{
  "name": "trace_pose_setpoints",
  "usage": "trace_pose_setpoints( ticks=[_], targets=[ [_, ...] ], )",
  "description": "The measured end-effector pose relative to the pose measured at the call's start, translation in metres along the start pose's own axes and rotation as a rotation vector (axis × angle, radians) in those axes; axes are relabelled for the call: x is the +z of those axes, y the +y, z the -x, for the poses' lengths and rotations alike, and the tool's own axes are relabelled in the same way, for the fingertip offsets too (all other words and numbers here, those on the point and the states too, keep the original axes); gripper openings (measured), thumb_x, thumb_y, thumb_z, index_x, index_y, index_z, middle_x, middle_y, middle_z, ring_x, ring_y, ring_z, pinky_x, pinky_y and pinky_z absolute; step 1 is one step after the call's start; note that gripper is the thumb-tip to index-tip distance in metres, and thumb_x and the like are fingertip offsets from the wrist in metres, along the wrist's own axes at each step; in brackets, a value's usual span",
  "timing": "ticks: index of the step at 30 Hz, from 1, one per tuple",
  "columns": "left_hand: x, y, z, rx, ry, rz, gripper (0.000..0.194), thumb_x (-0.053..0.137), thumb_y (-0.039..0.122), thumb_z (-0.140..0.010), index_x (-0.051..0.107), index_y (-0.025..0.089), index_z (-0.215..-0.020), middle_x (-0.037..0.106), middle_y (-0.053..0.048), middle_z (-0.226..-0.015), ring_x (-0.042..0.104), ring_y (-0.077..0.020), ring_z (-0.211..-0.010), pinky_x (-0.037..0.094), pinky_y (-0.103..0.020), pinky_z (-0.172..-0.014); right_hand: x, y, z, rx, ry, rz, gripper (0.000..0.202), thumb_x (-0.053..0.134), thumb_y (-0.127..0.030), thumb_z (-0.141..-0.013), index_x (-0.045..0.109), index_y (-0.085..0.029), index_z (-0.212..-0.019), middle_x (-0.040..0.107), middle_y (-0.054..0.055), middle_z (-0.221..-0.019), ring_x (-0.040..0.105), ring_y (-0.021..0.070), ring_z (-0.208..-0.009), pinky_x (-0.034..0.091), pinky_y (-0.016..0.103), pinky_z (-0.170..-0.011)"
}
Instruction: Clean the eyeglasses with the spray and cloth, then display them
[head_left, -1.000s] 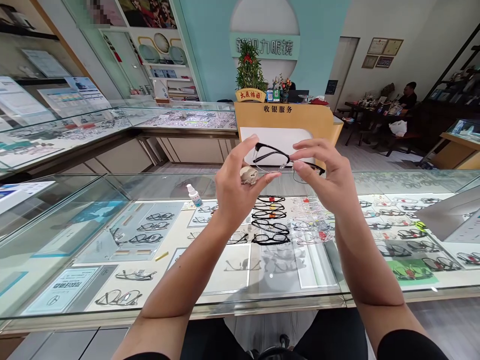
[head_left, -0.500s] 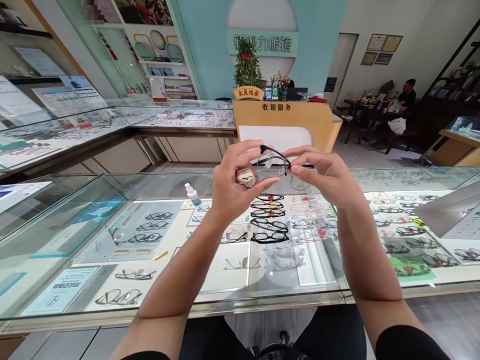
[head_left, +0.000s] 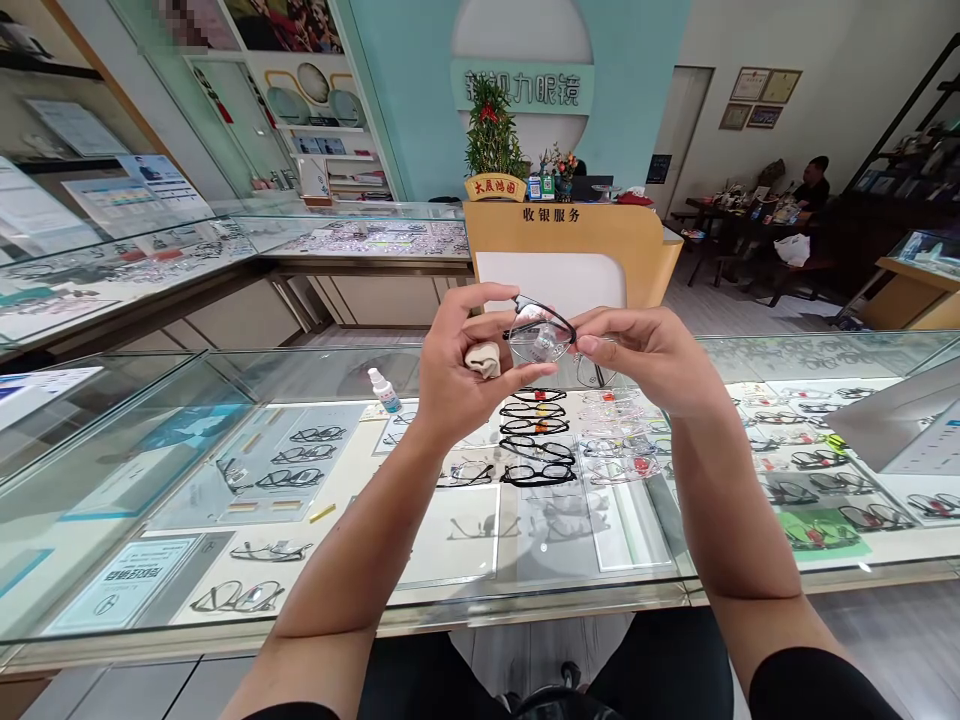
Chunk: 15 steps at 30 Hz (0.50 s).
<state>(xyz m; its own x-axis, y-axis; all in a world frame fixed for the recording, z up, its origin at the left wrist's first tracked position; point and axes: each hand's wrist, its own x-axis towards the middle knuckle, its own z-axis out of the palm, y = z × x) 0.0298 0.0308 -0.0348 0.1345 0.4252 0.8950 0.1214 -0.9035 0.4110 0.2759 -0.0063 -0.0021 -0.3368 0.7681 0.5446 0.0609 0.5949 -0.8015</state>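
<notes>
A pair of dark-rimmed glasses (head_left: 541,332) is held up above the glass counter between my two hands. My left hand (head_left: 466,365) grips one side of the frame with its fingertips and thumb, and a crumpled pale cloth (head_left: 483,359) is tucked in its palm. On the other side, my right hand (head_left: 645,350) pinches the frame near its middle, partly hiding the second lens. Beneath the hands, black-framed glasses (head_left: 538,473) lie in a column inside the counter.
The glass counter (head_left: 465,610) spans the front, with many glasses inside. A small white spray bottle (head_left: 385,390) stands on it at left. Beyond are a wooden cashier desk (head_left: 652,250), a plant (head_left: 491,135) and a seated person (head_left: 814,185) at far right.
The glasses have turned slightly in my hands, so the near lens shows wider. My left hand has shifted a little to the left with the cloth.
</notes>
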Motion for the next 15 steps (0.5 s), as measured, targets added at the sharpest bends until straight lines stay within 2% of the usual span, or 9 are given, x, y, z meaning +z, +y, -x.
trace_pose_setpoints(
  ticks=[7, 11, 13, 15],
  targets=[
    [0.002, 0.001, 0.001, -0.009, -0.020, 0.001, 0.079, 0.104, 0.060, -0.073, 0.069, 0.029, -0.136, 0.077, -0.008, -0.121, 0.084, -0.0241, -0.096, 0.067, -0.029, -0.064, 0.002, -0.001, 0.000, -0.018, 0.035, 0.035, 0.026, 0.088, -0.053, -0.096, 0.090, -0.027, -0.093, 0.088, 0.005, -0.109, 0.080, 0.0246, -0.105, 0.061, 0.044, -0.101],
    [0.004, 0.002, 0.001, -0.040, -0.017, -0.011, 0.079, 0.101, 0.066, -0.075, 0.067, 0.032, -0.138, 0.075, -0.011, -0.132, 0.081, -0.0219, -0.089, 0.064, -0.030, -0.061, 0.004, 0.002, -0.002, -0.054, 0.091, 0.037, 0.025, 0.090, -0.052, -0.094, 0.090, -0.027, -0.092, 0.089, 0.005, -0.107, 0.081, 0.0243, -0.102, 0.063, 0.044, -0.098],
    [0.007, 0.005, 0.001, -0.057, 0.047, -0.053, 0.077, 0.099, 0.067, -0.076, 0.067, 0.033, -0.137, 0.074, -0.011, -0.135, 0.075, -0.0170, -0.079, 0.059, -0.028, -0.059, 0.006, 0.007, -0.004, -0.093, 0.179, 0.055, 0.023, 0.089, -0.050, -0.096, 0.090, -0.027, -0.094, 0.089, 0.005, -0.109, 0.081, 0.0251, -0.105, 0.064, 0.045, -0.100],
    [0.012, 0.010, 0.001, -0.036, 0.187, -0.126, 0.061, 0.095, 0.065, -0.085, 0.071, 0.030, -0.129, 0.077, -0.007, -0.119, 0.067, -0.0127, -0.072, 0.054, -0.027, -0.060, 0.012, 0.011, -0.005, -0.163, 0.319, 0.103, 0.020, 0.087, -0.047, -0.098, 0.090, -0.027, -0.095, 0.089, 0.006, -0.111, 0.082, 0.0261, -0.110, 0.064, 0.047, -0.104]
  ],
)
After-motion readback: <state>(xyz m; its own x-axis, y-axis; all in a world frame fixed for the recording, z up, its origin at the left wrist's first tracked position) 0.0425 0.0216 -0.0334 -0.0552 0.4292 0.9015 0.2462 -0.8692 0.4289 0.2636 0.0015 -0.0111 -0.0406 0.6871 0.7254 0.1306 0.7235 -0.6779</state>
